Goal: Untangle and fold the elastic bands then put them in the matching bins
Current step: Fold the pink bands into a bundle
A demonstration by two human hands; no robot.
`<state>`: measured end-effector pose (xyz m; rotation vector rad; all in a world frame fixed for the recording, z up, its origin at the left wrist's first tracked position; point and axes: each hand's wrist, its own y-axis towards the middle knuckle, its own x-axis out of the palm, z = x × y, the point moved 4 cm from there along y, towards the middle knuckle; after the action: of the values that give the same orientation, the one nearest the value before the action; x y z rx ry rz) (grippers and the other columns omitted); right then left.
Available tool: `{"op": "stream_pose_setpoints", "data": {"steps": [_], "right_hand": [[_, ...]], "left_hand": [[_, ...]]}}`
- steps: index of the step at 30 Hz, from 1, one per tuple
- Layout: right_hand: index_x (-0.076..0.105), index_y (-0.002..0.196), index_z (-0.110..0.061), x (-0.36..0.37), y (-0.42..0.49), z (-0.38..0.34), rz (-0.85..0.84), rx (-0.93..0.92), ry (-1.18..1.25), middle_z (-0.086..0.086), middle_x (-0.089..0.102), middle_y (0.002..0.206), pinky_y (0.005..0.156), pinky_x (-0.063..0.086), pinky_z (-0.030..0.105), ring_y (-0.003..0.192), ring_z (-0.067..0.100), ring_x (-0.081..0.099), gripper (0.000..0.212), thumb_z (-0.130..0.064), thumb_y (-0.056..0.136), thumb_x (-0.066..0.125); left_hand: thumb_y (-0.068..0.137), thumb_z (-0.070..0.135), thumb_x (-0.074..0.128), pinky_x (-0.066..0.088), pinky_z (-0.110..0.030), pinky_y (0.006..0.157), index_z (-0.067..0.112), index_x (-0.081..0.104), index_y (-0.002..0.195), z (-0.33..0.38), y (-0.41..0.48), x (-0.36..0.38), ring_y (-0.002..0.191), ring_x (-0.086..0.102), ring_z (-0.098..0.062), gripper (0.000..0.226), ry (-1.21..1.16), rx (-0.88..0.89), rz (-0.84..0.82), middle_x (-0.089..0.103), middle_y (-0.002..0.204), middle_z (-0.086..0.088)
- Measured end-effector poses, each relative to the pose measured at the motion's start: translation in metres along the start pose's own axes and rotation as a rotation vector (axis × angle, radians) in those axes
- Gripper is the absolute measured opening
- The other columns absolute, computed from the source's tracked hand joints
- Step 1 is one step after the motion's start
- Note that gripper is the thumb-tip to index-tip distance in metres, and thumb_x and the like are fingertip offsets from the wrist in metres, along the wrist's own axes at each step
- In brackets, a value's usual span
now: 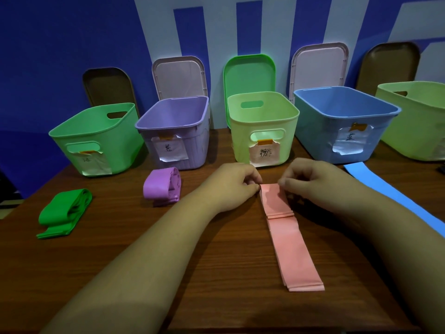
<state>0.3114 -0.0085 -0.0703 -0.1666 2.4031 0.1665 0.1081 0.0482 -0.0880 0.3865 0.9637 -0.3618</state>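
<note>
5 bins (284,138), wooden table (228,249), blue wall (48,44)

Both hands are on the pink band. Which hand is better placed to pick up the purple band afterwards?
Left, probably. The purple band lies just left of the left hand, with bare table between. The right hand, also pinching the pink band, would have to cross over the left.

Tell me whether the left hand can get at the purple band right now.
Probably yes. The purple band lies on the table just left of the left hand, with only bare wood between them. The hand pinches the far end of the pink band, so it must let go first.
</note>
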Motion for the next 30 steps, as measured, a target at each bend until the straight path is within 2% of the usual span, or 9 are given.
{"op": "stream_pose_setpoints", "data": {"steps": [2, 5, 9, 12, 16, 19, 22, 26, 30], "right_hand": [[0.075, 0.108, -0.037, 0.001, 0.008, 0.003, 0.032, -0.022, -0.121, -0.014, 0.062, 0.113, 0.081, 0.049, 0.018, 0.095, -0.002, 0.064, 0.012, -0.042, 0.097, 0.075], [0.07, 0.129, -0.039, 0.01, 0.017, 0.012, -0.106, -0.011, -0.309, -0.017, 0.053, 0.123, 0.09, 0.042, 0.017, 0.109, -0.002, 0.056, 0.034, -0.048, 0.096, 0.074], [0.071, 0.105, -0.04, 0.01, 0.021, 0.013, -0.081, -0.013, -0.233, -0.015, 0.058, 0.114, 0.087, 0.049, 0.025, 0.102, 0.004, 0.06, 0.015, -0.039, 0.093, 0.079], [0.07, 0.1, -0.037, 0.011, 0.021, 0.011, -0.062, -0.016, -0.133, -0.012, 0.068, 0.103, 0.082, 0.053, 0.029, 0.094, 0.006, 0.065, 0.013, -0.032, 0.094, 0.08], [0.066, 0.098, -0.035, 0.01, 0.025, 0.011, 0.054, -0.056, -0.083, -0.012, 0.069, 0.097, 0.073, 0.045, 0.026, 0.088, 0.005, 0.063, 0.014, -0.027, 0.097, 0.077], [0.064, 0.099, -0.036, 0.01, 0.026, 0.007, 0.116, -0.082, -0.047, -0.015, 0.068, 0.099, 0.073, 0.044, 0.026, 0.09, 0.002, 0.062, 0.015, -0.027, 0.099, 0.075], [0.063, 0.098, -0.036, 0.009, 0.026, 0.003, 0.166, -0.103, -0.017, -0.015, 0.068, 0.096, 0.071, 0.045, 0.024, 0.087, 0.003, 0.063, 0.016, -0.025, 0.1, 0.073], [0.062, 0.097, -0.035, 0.003, 0.022, -0.002, 0.256, -0.142, 0.002, -0.014, 0.07, 0.086, 0.064, 0.047, 0.021, 0.068, 0.001, 0.065, 0.02, -0.018, 0.1, 0.071], [0.063, 0.097, -0.035, -0.001, 0.013, -0.008, 0.249, -0.159, 0.025, -0.018, 0.068, 0.088, 0.063, 0.056, 0.035, 0.067, 0.014, 0.066, 0.023, -0.014, 0.098, 0.071]], "left_hand": [[0.099, 0.025, 0.067, 0.052, -0.023, 0.082, 0.033, 0.077, 0.112, -0.002, -0.001, -0.002, 0.092, 0.064, -0.002, 0.019, -0.016, -0.022, -0.003, 0.07, 0.103, 0.014], [0.096, 0.037, 0.071, 0.05, -0.024, 0.078, 0.033, 0.076, 0.107, -0.004, -0.005, -0.006, 0.09, 0.066, -0.004, 0.013, -0.062, -0.104, -0.031, 0.071, 0.1, 0.013], [0.085, 0.064, 0.076, 0.053, -0.029, 0.072, 0.035, 0.074, 0.106, -0.001, -0.011, -0.005, 0.088, 0.067, -0.007, 0.036, -0.084, -0.153, -0.108, 0.07, 0.098, 0.012], [0.08, 0.069, 0.079, 0.054, -0.033, 0.075, 0.035, 0.071, 0.114, 0.004, -0.012, 0.0, 0.09, 0.065, -0.007, 0.049, -0.072, -0.143, -0.136, 0.067, 0.101, 0.011], [0.084, 0.057, 0.081, 0.054, -0.037, 0.079, 0.037, 0.069, 0.1, 0.008, -0.01, 0.003, 0.091, 0.066, -0.013, 0.029, -0.125, -0.125, -0.149, 0.068, 0.099, 0.007], [0.087, 0.043, 0.084, 0.047, -0.031, 0.069, 0.035, 0.067, 0.083, 0.005, -0.007, 0.007, 0.078, 0.061, -0.008, 0.019, -0.185, -0.132, -0.125, 0.066, 0.087, 0.011], [0.088, 0.038, 0.083, 0.047, -0.031, 0.071, 0.026, 0.072, 0.087, -0.002, -0.001, 0.013, 0.075, 0.06, -0.009, 0.016, -0.198, -0.143, -0.028, 0.068, 0.083, 0.01], [0.09, 0.036, 0.08, 0.049, -0.032, 0.073, 0.026, 0.072, 0.092, -0.005, 0.005, 0.014, 0.084, 0.063, -0.012, 0.013, -0.167, -0.109, 0.13, 0.068, 0.087, 0.009], [0.086, 0.019, 0.077, 0.054, -0.033, 0.076, 0.027, 0.07, 0.089, -0.008, 0.01, 0.013, 0.079, 0.064, -0.012, 0.012, -0.201, -0.078, 0.198, 0.068, 0.085, 0.007]]}}
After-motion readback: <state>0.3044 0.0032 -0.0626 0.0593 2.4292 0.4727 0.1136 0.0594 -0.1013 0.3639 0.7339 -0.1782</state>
